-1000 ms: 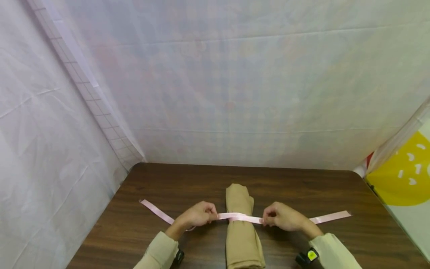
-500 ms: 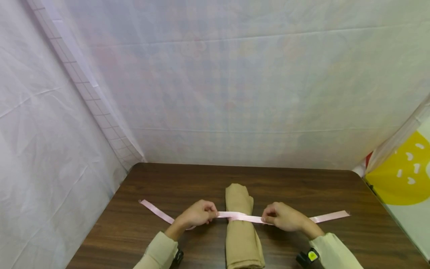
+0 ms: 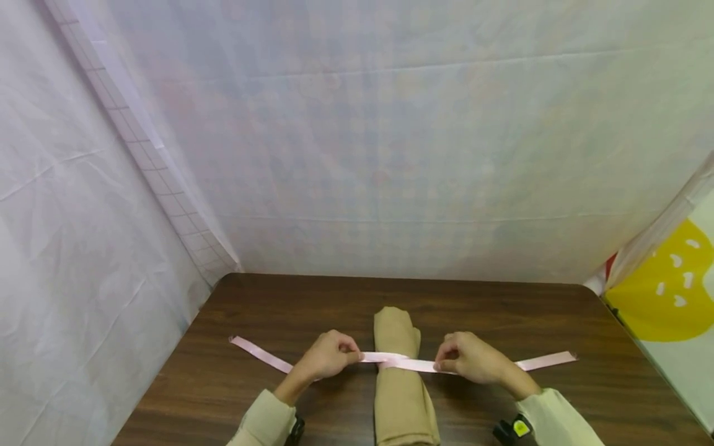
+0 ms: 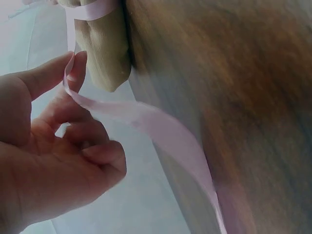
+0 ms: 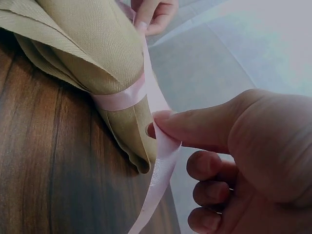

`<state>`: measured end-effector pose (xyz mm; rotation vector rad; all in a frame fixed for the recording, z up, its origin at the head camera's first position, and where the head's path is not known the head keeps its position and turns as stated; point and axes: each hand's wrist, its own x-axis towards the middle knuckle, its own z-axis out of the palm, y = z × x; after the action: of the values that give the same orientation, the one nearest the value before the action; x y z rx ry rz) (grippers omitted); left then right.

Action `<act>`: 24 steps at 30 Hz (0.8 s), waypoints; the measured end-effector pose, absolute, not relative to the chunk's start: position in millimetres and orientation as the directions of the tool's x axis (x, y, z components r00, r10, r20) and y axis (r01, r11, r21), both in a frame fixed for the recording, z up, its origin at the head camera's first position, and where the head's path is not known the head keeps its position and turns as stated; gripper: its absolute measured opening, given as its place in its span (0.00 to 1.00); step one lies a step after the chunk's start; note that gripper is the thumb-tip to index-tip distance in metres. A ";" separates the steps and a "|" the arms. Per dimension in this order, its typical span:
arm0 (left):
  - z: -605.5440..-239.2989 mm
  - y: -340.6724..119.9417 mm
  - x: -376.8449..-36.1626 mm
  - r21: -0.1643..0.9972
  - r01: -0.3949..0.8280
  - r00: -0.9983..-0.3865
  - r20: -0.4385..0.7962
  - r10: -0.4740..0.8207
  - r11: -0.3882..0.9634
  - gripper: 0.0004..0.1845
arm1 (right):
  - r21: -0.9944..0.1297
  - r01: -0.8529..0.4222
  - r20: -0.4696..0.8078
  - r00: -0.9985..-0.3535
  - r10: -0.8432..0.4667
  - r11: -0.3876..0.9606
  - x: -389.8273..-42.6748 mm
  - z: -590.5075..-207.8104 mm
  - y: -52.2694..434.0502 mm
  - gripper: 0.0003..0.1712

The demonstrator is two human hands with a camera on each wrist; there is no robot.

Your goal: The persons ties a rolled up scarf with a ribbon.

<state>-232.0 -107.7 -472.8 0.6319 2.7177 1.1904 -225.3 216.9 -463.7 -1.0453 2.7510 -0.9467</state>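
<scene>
A rolled tan cloth (image 3: 403,402) lies lengthwise on the table, with a pink satin ribbon (image 3: 415,365) passed round its middle and crossed on top. To the left of the roll, my left hand (image 3: 330,356) pinches one side of the ribbon between thumb and forefinger. My right hand (image 3: 471,358) pinches the other side to the right of the roll. Between the hands the ribbon runs nearly straight. In the left wrist view a loose length of ribbon (image 4: 170,129) trails from the fingertips to the table. The right wrist view shows the ribbon band (image 5: 122,97) lying against the cloth.
The dark wood-grain table (image 3: 279,303) carries the ribbon's two tails, the left tail (image 3: 259,353) and the right tail (image 3: 549,360). White sheeting (image 3: 390,155) hangs behind the table and on the left. A yellow patterned panel (image 3: 669,297) stands beyond the right edge.
Hardly anything moves: both hands keep their pinch on the ribbon. The ribbon's right tail shifts slightly to the left, and the view tips a little.
</scene>
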 end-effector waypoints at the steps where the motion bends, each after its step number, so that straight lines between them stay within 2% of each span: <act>1: -472.6 -107.6 -231.1 0.731 0.320 -0.910 0.060 0.410 0.603 0.06 | -0.570 -0.579 0.159 -0.773 -0.614 0.583 -225.2 -463.5 217.0 0.04; 8: -474.3 -109.4 -228.0 0.705 0.328 -0.919 0.085 0.385 0.628 0.06 | -0.618 -0.501 0.085 -0.809 -0.582 0.606 -224.3 -461.1 217.9 0.06; 12: -476.0 -111.3 -226.5 0.725 0.283 -0.934 0.060 0.351 0.627 0.07 | -0.614 -0.463 0.070 -0.838 -0.541 0.639 -221.0 -460.6 217.4 0.05; 14: -476.6 -111.3 -225.7 0.745 0.249 -0.943 0.040 0.331 0.618 0.08 | -0.648 -0.407 0.043 -0.863 -0.503 0.643 -218.0 -460.7 216.2 0.04; 18: -478.9 -108.6 -224.6 0.822 0.163 -0.963 0.013 0.268 0.546 0.06 | -0.755 -0.275 -0.009 -0.904 -0.428 0.596 -210.1 -461.3 211.1 0.06; 24: -483.7 -100.4 -223.1 0.934 0.084 -0.986 0.028 0.163 0.348 0.05 | -0.879 -0.058 -0.080 -0.961 -0.266 0.473 -201.1 -466.0 200.4 0.07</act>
<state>-223.1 -100.4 -483.7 0.2316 2.5218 1.7392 -201.1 200.4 -466.0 -0.2805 2.5135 -1.4887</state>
